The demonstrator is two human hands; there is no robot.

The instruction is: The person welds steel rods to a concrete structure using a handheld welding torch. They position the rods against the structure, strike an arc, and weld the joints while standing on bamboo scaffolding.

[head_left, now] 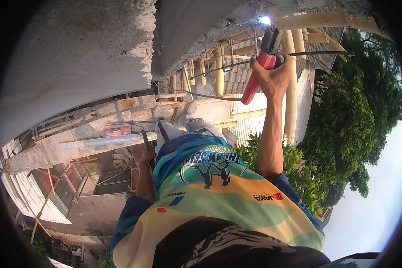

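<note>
My right hand is raised at the upper right, its fingers wrapped round a red welding electrode holder. The dark jaws of the holder point up toward the rough concrete edge. A bright welding arc glows just above them. Bent steel rebar juts from the concrete beside the holder. Lower on the left, my left hand hangs by my hip, closed around a slim dark tool. Its exact kind is too small to make out.
A grey concrete beam fills the upper left. My shoes stand on a narrow plank scaffold, with a red box on a ledge beside it. Bamboo poles rise at the right. Below lies a drop to ground level.
</note>
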